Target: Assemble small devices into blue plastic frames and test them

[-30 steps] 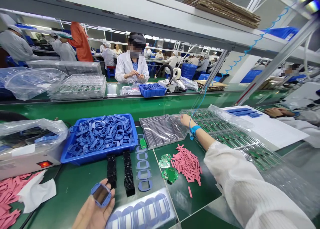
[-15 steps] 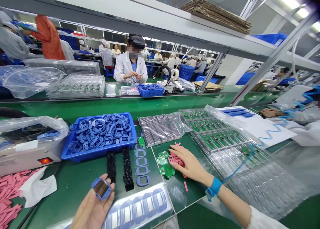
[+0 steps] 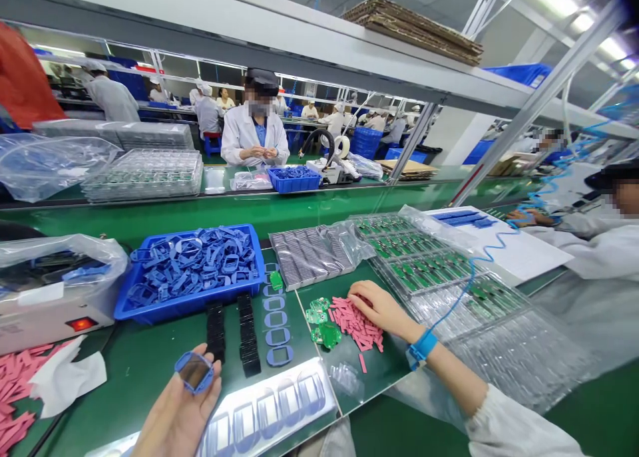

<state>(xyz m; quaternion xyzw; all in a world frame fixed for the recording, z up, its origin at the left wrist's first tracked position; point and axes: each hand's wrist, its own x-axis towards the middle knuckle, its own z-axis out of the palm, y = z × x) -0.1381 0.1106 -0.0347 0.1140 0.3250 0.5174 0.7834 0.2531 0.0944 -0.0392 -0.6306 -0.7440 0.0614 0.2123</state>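
Note:
My left hand [image 3: 187,397] holds a blue plastic frame [image 3: 182,362] with a dark display panel [image 3: 196,373] set in it, gripped by its edges. At the upper right edge of a pile of pink strips [image 3: 357,327], my right hand [image 3: 382,307] rests with its fingers bent and drawn together; whatever lies under the fingertips is hidden. Several green circuit boards [image 3: 327,335] lie just left of that pile. Between my hands, blue frames [image 3: 277,338] stand in a column on the green mat, beside two rows of black pieces [image 3: 248,337].
A blue bin [image 3: 188,302] of frames stands behind my left hand. Bagged grey parts [image 3: 309,254] lie at the back, trays of circuit boards [image 3: 424,271] to the right. A blue coiled cord [image 3: 472,277] runs from my wrist strap. A co-worker [image 3: 257,128] sits opposite.
My right hand has drawn back from over the pink strips to their upper right edge, its fingers now bent, uncovering the pile. My left hand still holds the framed display. The view has shifted slightly.

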